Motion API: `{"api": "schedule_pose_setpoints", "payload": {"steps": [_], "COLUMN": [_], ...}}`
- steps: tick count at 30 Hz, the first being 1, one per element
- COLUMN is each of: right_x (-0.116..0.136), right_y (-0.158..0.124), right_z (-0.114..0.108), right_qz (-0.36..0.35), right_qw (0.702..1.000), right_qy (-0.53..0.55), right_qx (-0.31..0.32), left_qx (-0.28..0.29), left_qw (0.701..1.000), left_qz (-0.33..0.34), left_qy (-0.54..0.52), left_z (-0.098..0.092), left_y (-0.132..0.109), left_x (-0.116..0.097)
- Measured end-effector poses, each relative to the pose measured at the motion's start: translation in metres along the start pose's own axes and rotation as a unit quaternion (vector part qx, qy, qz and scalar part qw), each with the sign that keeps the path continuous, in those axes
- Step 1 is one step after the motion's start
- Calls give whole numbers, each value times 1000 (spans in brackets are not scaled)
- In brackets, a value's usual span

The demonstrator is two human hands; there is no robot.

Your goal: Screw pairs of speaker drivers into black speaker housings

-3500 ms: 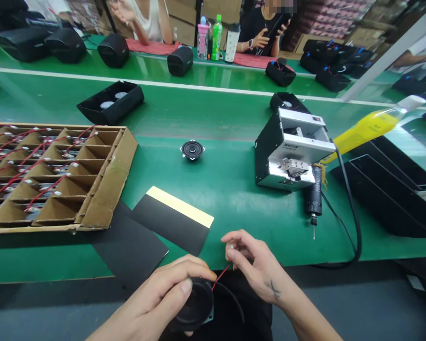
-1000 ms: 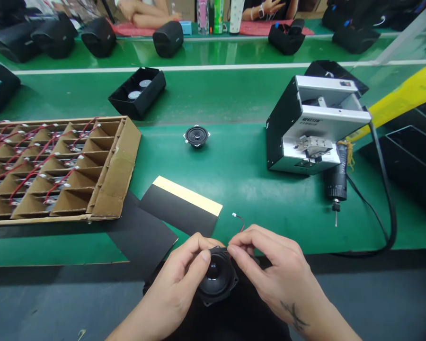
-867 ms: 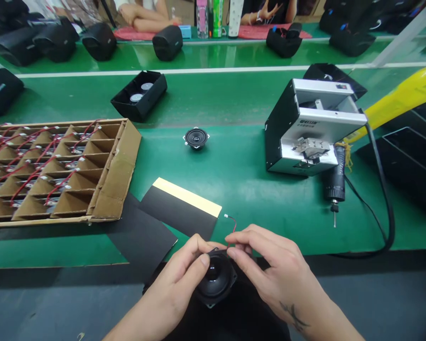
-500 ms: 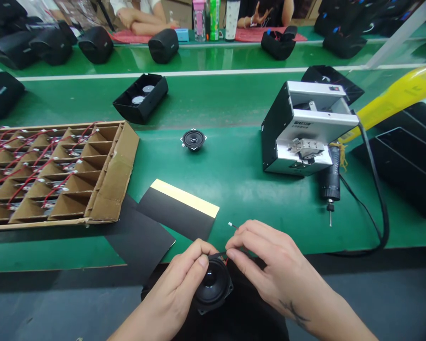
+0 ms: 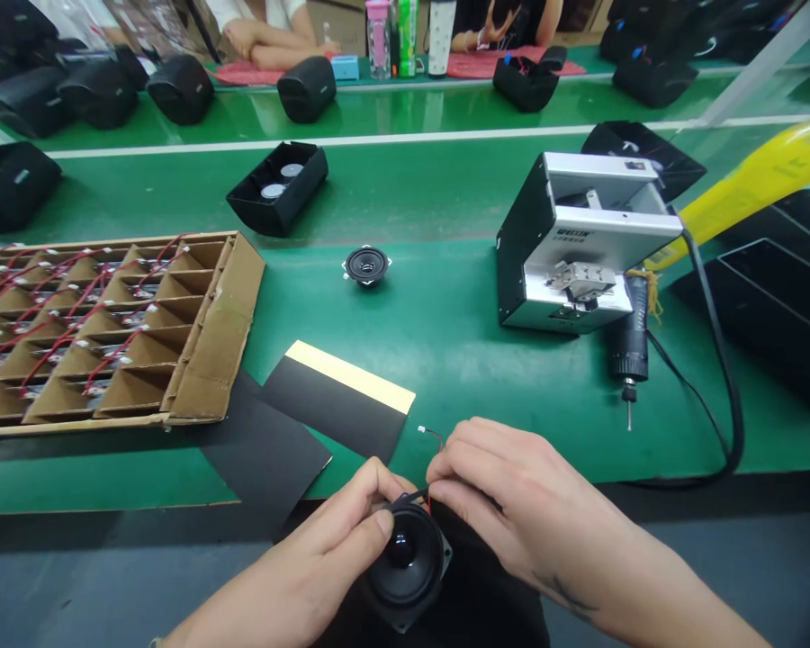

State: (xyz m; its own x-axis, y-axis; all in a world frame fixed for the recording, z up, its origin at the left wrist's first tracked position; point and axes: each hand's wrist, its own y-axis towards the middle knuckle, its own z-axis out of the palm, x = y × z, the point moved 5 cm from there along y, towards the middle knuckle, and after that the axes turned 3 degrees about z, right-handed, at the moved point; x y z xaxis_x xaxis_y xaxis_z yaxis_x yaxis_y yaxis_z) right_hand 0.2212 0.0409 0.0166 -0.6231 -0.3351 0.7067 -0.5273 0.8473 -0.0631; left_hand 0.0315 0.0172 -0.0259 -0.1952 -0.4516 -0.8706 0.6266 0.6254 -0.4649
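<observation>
My left hand (image 5: 341,549) is closed on the edge of a round black speaker driver (image 5: 405,562) with a square metal frame, held cone-up over my lap. Its thumb presses at the upper left of the rim. A short thin black strip (image 5: 415,496) runs from the rim to my right hand (image 5: 499,490), whose thumb and fingers pinch its end. A red wire with a small white connector (image 5: 422,429) rises beside the right fingertips. Beyond the hands lie a black sheet with a pale yellow band (image 5: 347,396) and a plain black sheet (image 5: 270,450), overhanging the table edge.
At left stands a divided cardboard box (image 5: 216,333) of wired speakers. Another driver (image 5: 366,265) lies mid-table. A tape dispenser (image 5: 580,243) and a corded electric screwdriver (image 5: 631,342) occupy the right. Black housings (image 5: 280,189) sit on the green surface; people sit across.
The speaker has tilted and shifted slightly down in my left hand. The white connector has swung left. The black housings on the far green strip have moved slightly to the right.
</observation>
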Motion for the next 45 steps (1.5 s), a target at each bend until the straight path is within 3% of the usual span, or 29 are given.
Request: {"api": "schedule_pose_setpoints", "payload": {"steps": [8, 45], "right_x": [-3, -14], "right_y": [4, -11], "right_z": [-1, 6], "right_qz": [-1, 22], "right_qw": [1000, 984], "right_qy": [20, 143], "right_qx": [-11, -105], "left_qx": [-19, -80], "left_qw": [999, 996], "left_qz": [0, 34], "left_qy": [47, 26], "left_z": [6, 15], "left_y": [-2, 16], "left_x": [-3, 1]}}
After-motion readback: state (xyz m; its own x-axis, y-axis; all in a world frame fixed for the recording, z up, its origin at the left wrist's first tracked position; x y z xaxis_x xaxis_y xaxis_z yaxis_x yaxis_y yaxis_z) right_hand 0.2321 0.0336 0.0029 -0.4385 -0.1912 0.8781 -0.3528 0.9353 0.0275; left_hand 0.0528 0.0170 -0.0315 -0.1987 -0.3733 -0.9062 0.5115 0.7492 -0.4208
